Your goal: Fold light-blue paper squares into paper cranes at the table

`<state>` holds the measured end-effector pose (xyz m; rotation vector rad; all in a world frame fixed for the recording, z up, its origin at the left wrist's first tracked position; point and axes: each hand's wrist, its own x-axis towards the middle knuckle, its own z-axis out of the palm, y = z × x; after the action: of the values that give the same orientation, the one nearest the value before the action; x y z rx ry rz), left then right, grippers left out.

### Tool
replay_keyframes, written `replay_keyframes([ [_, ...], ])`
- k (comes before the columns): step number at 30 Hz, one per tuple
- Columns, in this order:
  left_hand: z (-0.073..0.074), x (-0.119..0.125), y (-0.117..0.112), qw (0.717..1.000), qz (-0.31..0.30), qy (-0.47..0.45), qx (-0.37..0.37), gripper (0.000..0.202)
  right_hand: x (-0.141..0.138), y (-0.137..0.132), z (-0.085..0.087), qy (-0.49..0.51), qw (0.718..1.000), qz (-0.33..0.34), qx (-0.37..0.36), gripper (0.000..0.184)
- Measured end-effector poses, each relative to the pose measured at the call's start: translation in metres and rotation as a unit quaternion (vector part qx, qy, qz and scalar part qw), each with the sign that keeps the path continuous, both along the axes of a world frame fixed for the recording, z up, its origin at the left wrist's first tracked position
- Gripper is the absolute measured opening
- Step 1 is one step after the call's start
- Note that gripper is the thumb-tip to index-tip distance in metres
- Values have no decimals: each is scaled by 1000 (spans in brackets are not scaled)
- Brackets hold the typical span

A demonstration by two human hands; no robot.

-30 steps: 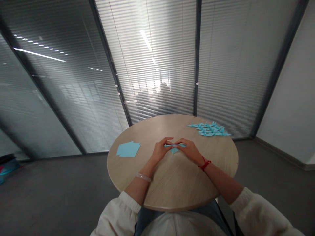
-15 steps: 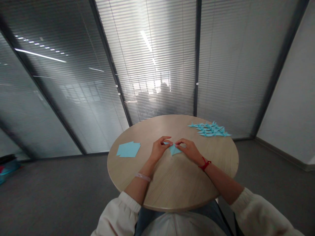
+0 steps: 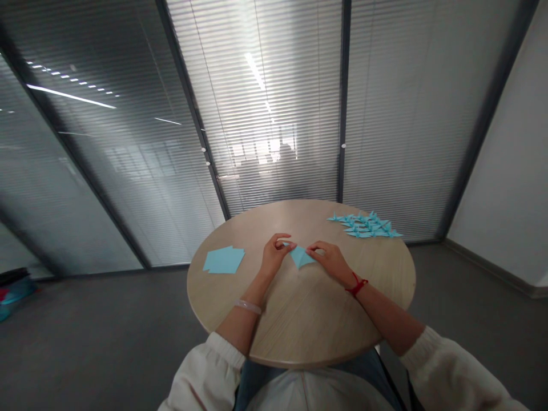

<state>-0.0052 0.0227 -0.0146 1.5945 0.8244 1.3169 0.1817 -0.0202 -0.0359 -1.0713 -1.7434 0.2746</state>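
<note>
Between my hands, over the middle of the round table, is a partly folded sheet of light-blue origami paper, with a crease down its middle and a point facing me. My left hand pinches its left corner between thumb and fingers. On the other side, my right hand has its fingertips closed on the right part of the paper. The fingers cover both side corners. A few flat blue paper sheets lie overlapping to the left of my left hand.
The round wooden table has its near edge against my lap. Several folded blue paper cranes sit in rows at its far right. Behind the table stands a glass partition with blinds. A dark bin-like object is on the floor at far left.
My left hand has shifted slightly left and away from me, widening the gap between my hands. More of the folded paper's upper part shows. My right hand has barely moved.
</note>
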Motion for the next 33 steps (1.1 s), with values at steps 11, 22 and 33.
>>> replay_keyframes([
  [11, -3, -8, 10, 992, 109, -38, 56, 38, 1, 2, 0, 9, 999, -36, 8, 21],
  [22, -3, -16, 15, 972, 214, -47, 88, 33, 7, 3, -1, 37, 996, -80, 20, 27],
  [33, -6, 1, 1, 999, 9, 12, 44, 47, 0, 2, -3, 11, 999, -14, 41, 25],
])
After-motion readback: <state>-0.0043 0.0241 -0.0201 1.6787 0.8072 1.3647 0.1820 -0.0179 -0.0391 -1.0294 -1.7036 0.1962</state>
